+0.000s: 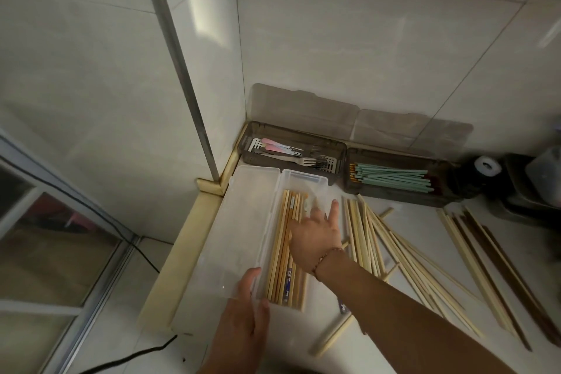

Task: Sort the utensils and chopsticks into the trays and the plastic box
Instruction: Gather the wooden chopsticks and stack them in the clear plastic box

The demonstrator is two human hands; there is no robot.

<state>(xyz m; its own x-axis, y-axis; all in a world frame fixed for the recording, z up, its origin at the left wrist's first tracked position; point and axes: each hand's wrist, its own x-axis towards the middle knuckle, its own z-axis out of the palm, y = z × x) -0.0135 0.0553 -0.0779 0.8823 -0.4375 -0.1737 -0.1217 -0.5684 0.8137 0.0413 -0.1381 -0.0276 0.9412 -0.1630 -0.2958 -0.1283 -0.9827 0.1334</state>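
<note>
Left hand [243,310] gripping near corner of box [243,222], steadying it. Right hand [315,237] spread flat inside, pressing chopsticks [282,252] level. Loose sticks [394,252] just right of it; trays [291,152] beyond fingertips.

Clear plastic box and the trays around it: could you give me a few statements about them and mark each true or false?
1. The clear plastic box holds wooden chopsticks. True.
2. The mint-green chopsticks lie in the left dark tray. False: they lie in the right dark tray; the left dark tray holds metal forks.
3. The left hand grips the box's near edge. True.
4. The right hand is clenched in a fist. False: its fingers are spread over the box.
</note>
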